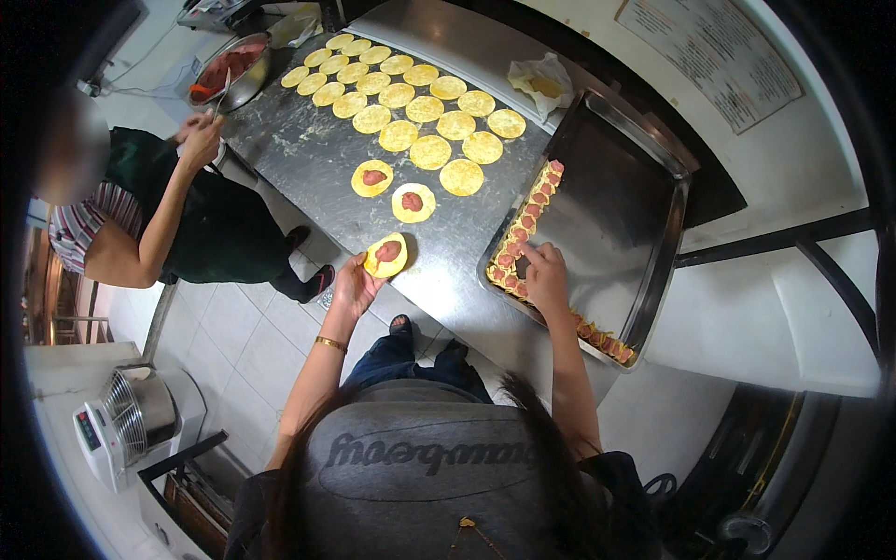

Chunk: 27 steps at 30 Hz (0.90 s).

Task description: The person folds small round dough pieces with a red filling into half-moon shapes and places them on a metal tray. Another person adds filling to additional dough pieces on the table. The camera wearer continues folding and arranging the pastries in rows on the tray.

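My left hand holds a round yellow dough wrapper at the near edge of the table. A lump of pink filling lies on that wrapper. My right hand is over the metal tray, its index fingertip touching a row of small open-topped dumplings along the tray's left side. No dumpling shows between its fingers. Two more wrappers with filling, one wrapper and another wrapper, lie on the table beyond my left hand.
Several plain yellow wrappers lie in rows on the steel table. A plastic bag sits behind the tray. At left, a co-worker holds a utensil near a metal bowl of pink filling. A mixer stands lower left.
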Each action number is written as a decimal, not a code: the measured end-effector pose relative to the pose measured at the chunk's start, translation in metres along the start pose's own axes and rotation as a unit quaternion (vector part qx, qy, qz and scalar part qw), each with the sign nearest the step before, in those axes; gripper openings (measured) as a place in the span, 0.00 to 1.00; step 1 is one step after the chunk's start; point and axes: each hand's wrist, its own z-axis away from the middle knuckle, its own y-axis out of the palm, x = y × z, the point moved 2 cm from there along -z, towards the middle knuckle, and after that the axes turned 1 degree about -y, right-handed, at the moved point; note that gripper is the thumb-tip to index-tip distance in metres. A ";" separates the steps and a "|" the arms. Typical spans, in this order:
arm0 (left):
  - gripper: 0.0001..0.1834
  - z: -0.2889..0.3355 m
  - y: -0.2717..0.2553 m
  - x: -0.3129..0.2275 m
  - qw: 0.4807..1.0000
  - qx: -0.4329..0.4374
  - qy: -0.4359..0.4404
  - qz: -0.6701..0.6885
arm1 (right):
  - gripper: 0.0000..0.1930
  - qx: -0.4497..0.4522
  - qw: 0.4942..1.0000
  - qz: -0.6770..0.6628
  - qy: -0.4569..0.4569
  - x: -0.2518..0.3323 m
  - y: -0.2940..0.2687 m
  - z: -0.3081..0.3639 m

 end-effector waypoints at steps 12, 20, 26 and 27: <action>0.21 0.010 -0.006 -0.003 1.000 0.003 0.003 0.000 | 0.26 -0.017 0.999 0.023 0.024 -0.029 0.012 -0.032; 0.21 0.016 -0.014 -0.006 1.000 -0.012 0.010 0.000 | 0.24 -0.026 0.996 0.053 0.069 -0.052 0.016 -0.053; 0.21 0.012 -0.026 -0.009 1.000 0.001 0.022 0.001 | 0.23 -0.052 0.995 0.018 0.078 -0.057 0.012 -0.070; 0.21 0.013 -0.024 -0.009 1.000 0.002 0.025 0.002 | 0.23 -0.055 0.996 0.014 0.069 -0.060 0.013 -0.071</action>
